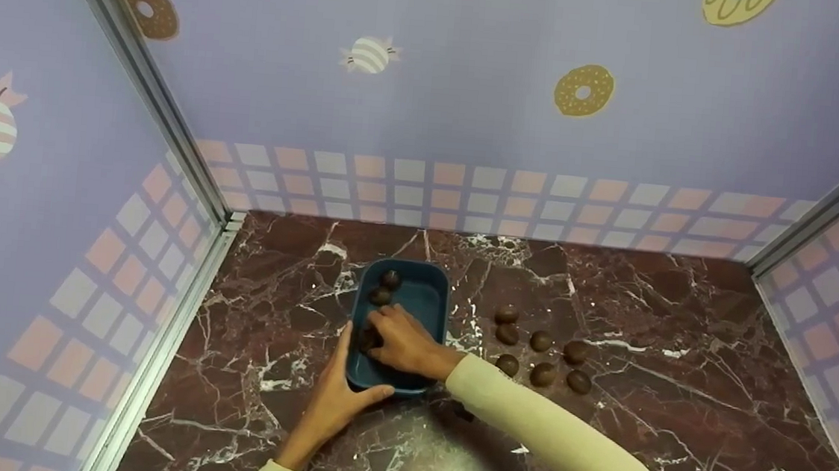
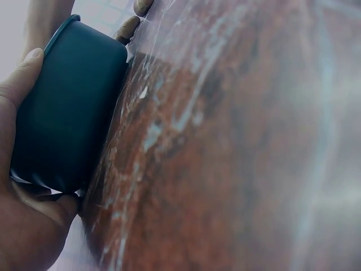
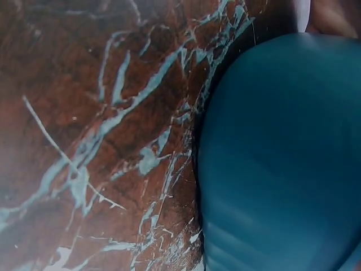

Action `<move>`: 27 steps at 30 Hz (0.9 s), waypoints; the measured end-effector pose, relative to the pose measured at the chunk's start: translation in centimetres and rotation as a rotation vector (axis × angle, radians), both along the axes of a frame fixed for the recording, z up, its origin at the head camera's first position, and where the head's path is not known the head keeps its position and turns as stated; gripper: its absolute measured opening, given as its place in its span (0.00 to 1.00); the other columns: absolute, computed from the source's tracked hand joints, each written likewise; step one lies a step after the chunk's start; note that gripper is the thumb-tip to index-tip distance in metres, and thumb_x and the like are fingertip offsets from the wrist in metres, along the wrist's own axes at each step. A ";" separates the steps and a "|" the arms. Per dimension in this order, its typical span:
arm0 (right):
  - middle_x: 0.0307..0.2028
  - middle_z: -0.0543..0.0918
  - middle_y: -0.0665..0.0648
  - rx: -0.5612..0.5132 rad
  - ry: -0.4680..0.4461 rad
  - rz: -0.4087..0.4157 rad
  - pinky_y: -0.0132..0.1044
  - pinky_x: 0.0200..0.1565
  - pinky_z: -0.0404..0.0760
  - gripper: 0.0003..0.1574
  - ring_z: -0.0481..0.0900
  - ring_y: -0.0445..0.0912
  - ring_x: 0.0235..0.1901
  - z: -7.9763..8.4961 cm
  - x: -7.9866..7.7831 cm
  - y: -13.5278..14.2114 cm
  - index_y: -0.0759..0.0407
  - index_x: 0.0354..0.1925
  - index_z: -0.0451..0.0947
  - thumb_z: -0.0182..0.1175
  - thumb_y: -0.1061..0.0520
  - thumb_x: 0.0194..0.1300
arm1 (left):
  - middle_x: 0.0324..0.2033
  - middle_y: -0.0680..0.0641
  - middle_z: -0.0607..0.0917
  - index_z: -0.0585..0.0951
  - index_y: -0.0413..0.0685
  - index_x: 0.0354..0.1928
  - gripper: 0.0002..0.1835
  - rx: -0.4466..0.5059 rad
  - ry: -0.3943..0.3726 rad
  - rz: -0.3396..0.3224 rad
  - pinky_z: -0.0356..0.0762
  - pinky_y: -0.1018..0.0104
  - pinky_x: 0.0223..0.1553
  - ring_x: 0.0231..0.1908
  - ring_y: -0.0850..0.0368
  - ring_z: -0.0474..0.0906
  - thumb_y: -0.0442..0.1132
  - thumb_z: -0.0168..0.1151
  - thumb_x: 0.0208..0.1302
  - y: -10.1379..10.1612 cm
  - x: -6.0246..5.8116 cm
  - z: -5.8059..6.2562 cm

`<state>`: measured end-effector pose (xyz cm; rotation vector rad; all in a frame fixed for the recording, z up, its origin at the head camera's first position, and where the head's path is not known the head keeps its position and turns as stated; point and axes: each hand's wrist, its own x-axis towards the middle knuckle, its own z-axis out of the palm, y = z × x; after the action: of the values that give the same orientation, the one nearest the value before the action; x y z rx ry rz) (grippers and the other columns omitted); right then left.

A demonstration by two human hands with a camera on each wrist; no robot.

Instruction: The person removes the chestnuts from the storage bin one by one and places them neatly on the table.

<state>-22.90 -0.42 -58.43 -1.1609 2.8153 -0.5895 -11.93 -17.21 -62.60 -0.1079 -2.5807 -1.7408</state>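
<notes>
A dark blue rectangular container (image 1: 421, 267) stands on the marbled surface. My left hand (image 1: 336, 394) holds it at the near left corner, thumb along the near rim and fingers along the left side; in the left wrist view the thumb lies on the rim of the container (image 2: 73, 107). Inside it, my right hand (image 1: 404, 341) reaches down with curled fingers around a brown egg-shaped thing (image 1: 368, 338), partly hidden by the hand. Two more brown egg-shaped things (image 1: 385, 287) lie at the container's far left. The right wrist view shows mostly the container's outer wall (image 3: 276, 152).
To the right of the container, several brown egg-shaped things (image 1: 542, 374) lie loosely grouped on the marbled surface (image 1: 643, 440). Patterned panels (image 1: 473, 120) rise at the back and both sides, with a metal strip (image 1: 171, 343) along the left edge.
</notes>
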 end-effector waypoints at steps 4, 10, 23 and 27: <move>0.47 0.87 0.56 -0.013 0.002 0.006 0.48 0.59 0.81 0.20 0.82 0.53 0.48 0.6 0.1 0.6 0.56 0.51 0.85 0.78 0.51 0.66 | 0.87 0.34 0.54 0.46 0.48 0.91 0.71 0.011 0.002 0.002 0.60 0.30 0.78 0.83 0.32 0.56 0.48 0.88 0.59 0.1 0.0 -0.1; 0.48 0.87 0.57 -0.051 -0.006 0.039 0.54 0.70 0.76 0.20 0.82 0.53 0.47 2.5 0.6 2.3 0.58 0.54 0.86 0.78 0.53 0.68 | 0.87 0.37 0.52 0.44 0.49 0.91 0.70 0.045 0.001 -0.019 0.60 0.31 0.78 0.84 0.35 0.55 0.47 0.87 0.61 0.2 0.1 -0.2; 0.49 0.86 0.57 -0.150 -0.003 -0.002 0.51 0.57 0.83 0.21 0.79 0.54 0.50 6.1 1.2 7.8 0.58 0.54 0.85 0.79 0.53 0.68 | 0.88 0.38 0.52 0.44 0.52 0.91 0.71 0.040 -0.025 0.001 0.59 0.31 0.79 0.84 0.35 0.54 0.50 0.87 0.60 0.2 0.0 -0.1; 0.49 0.86 0.58 -0.170 0.015 -0.018 0.52 0.58 0.83 0.21 0.80 0.55 0.52 6.5 1.3 9.4 0.58 0.54 0.85 0.80 0.54 0.67 | 0.88 0.38 0.52 0.45 0.52 0.91 0.71 0.037 -0.024 0.007 0.57 0.31 0.79 0.85 0.35 0.53 0.49 0.88 0.60 0.2 0.0 0.0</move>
<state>-21.61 8.95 -51.96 -1.1699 2.8378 -0.8393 -11.90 -17.00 -62.59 -0.0780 -2.5607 -1.7973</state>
